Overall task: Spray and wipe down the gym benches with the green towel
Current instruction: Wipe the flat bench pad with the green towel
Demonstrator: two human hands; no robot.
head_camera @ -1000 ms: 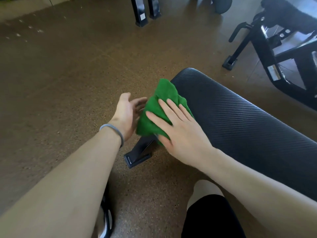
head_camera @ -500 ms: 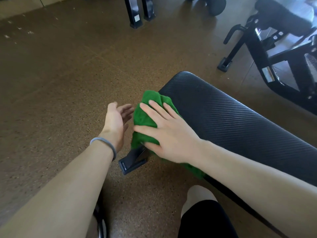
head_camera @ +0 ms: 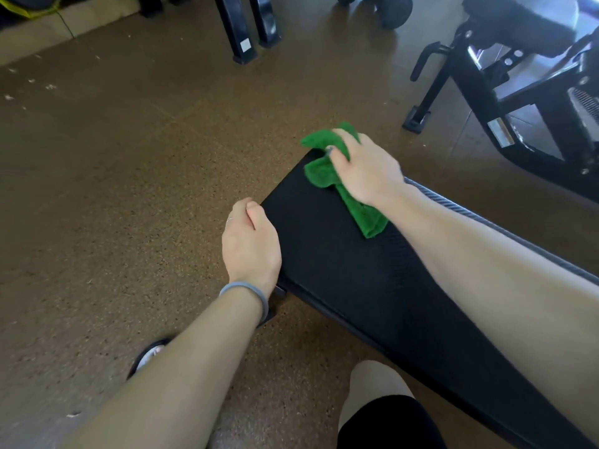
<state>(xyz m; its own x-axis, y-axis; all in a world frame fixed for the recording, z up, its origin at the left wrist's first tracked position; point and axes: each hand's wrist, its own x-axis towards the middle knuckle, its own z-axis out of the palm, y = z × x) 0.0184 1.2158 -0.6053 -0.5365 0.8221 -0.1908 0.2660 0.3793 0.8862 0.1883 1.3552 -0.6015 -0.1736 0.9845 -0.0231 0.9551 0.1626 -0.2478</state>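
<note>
Wiping is the step in hand: the right hand (head_camera: pixel 366 166) grips the green towel (head_camera: pixel 324 171) with curled fingers, bunching it against the top of the bench pad (head_camera: pixel 340 270) near the pad's far end. Part of the towel pokes out beyond that end, and a loose tail trails back along the pad beneath the wrist. The left hand (head_camera: pixel 249 241) rests against the pad's near-side edge, fingers bent over the edge; it holds nothing that I can see, and it seems to be steadying the bench or the person's lean. A grey band (head_camera: pixel 246 291) sits on that wrist.

No spray bottle shows anywhere around the pad, so I judge the spraying of this bench to be done or set aside, though the frame cannot confirm it. The pad looks dark and evenly matte, and I cannot tell which parts are wet.

The next move likely calls for drawing the towel back along the pad toward the person, keeping flat pressure so the cloth covers the full width. Another bench frame (head_camera: pixel 518 102) stands well beyond the pad's far side, probably waiting its turn.
</note>
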